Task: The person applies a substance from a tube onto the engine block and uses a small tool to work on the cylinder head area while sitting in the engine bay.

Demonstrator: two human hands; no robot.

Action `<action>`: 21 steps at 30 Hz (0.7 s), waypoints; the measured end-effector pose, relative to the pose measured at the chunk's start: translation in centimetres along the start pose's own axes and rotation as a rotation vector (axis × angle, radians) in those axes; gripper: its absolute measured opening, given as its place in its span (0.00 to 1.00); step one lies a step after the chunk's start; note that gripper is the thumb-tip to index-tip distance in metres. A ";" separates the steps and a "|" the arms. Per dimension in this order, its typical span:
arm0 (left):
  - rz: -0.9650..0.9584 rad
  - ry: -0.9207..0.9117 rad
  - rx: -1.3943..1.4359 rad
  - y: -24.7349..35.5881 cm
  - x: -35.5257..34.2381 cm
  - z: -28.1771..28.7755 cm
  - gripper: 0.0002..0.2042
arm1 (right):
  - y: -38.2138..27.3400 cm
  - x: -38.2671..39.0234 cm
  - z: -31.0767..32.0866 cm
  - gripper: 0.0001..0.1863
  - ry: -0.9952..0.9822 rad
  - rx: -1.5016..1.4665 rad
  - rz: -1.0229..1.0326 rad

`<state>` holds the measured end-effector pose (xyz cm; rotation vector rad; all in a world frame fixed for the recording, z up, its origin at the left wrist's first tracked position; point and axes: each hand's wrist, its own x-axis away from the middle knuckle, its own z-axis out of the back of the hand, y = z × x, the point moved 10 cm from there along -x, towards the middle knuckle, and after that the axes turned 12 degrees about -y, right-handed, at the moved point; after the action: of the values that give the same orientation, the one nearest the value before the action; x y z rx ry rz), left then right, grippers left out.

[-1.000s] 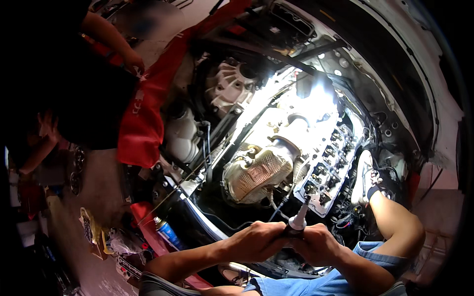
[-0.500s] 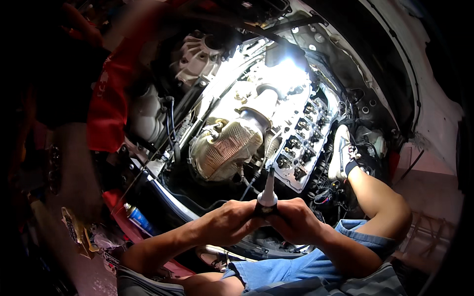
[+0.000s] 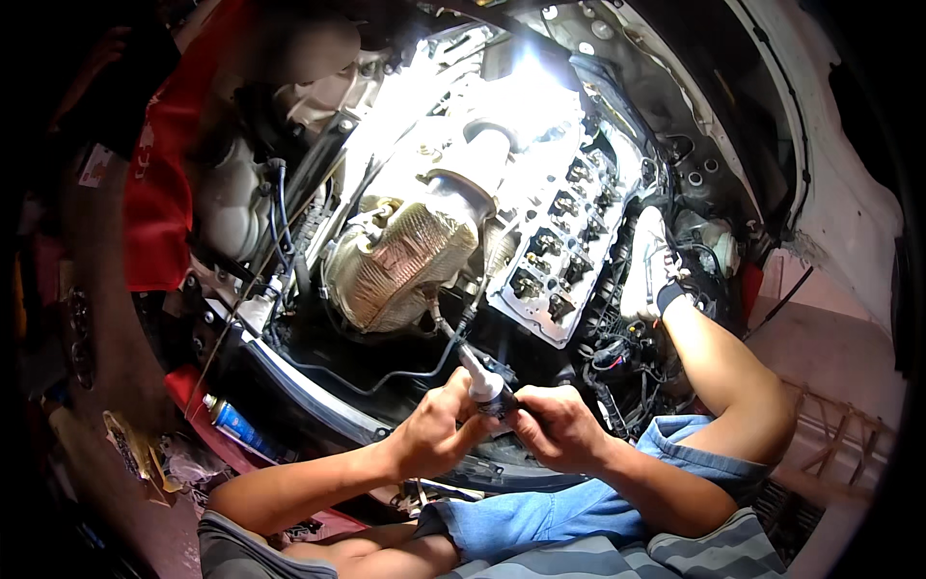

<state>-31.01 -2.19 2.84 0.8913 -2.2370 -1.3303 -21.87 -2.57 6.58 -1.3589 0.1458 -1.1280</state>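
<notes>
Over the front edge of the engine bay, I hold a sealant tube [image 3: 485, 387] with a white cone-shaped nozzle and a dark body. My left hand [image 3: 436, 427] is closed around its left side, and my right hand [image 3: 561, 427] grips its dark lower end from the right. Most of the body is hidden by my fingers. The nozzle leans up and to the left, and whether it touches anything cannot be made out. Beyond it lies the open cylinder head [image 3: 558, 253] with its valve gear exposed. A foil heat shield [image 3: 400, 259] bulges to its left.
A bright lamp [image 3: 529, 77] glares at the back of the engine. My shoe [image 3: 644, 265] rests among wires and hoses at the right. A blue spray can [image 3: 239, 427] lies at the left front. Red cloth [image 3: 159, 203] drapes the left side, near another person [image 3: 299, 43].
My hands have come down slightly, and the tube has tipped so its nozzle leans left instead of pointing straight up toward the cylinder head. The whole view has shifted a little.
</notes>
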 end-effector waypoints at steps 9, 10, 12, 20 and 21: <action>0.383 0.045 0.590 -10.0 -2.5 -2.4 0.20 | 6.5 2.4 -1.6 0.18 0.014 -0.440 -0.155; 0.383 -0.008 0.547 -10.1 -2.7 -2.5 0.22 | 6.5 2.3 -1.2 0.18 0.038 -0.403 -0.164; 0.374 0.078 0.559 -10.5 -2.9 -2.3 0.21 | 7.1 2.3 -1.0 0.14 0.110 -0.509 -0.176; 0.333 0.149 0.391 -8.2 -3.3 -1.3 0.18 | 9.6 2.5 -0.5 0.09 0.246 -0.687 -0.319; 0.317 0.175 0.366 -8.1 -3.2 -1.1 0.15 | 9.7 2.5 -0.2 0.09 0.251 -0.631 -0.302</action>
<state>-25.40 -3.48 -3.81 0.6955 -2.3950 -0.6901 -15.48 -6.32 -0.12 -1.8279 0.5279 -1.5877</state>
